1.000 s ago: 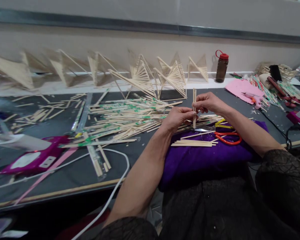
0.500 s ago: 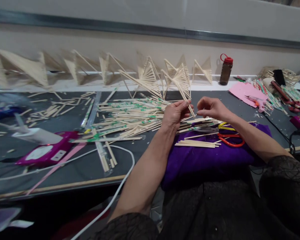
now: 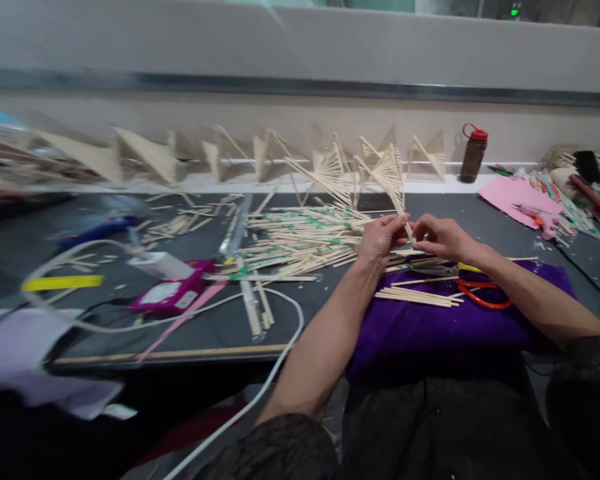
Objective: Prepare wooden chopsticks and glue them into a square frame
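My left hand (image 3: 380, 241) is closed, thumb and fingers pinching the lower end of a fan-shaped wooden stick model (image 3: 383, 175). Its sticks run up and back from my fingertips. At the same lower end, the fingertips of my right hand (image 3: 444, 239) are pinched together against the sticks. Below both hands, several loose wooden sticks (image 3: 420, 297) lie on a folded purple cloth (image 3: 420, 333). Scissors with red and yellow handles (image 3: 485, 303) rest on the cloth beneath my right wrist, partly covered by it.
A heap of sticks in green-marked wrappers (image 3: 300, 233) spreads to the left. Other stick models (image 3: 330, 170) line the ledge. Nearby are a bottle with a red lid (image 3: 474, 155), a pink glue gun (image 3: 543, 217), a magenta power box (image 3: 173, 293) and a looping white cable (image 3: 297, 310).
My right hand has come in to the left hand, its fingertips now at the lower end of the sticks. The view has swung left, so everything sits further right and slightly lower.
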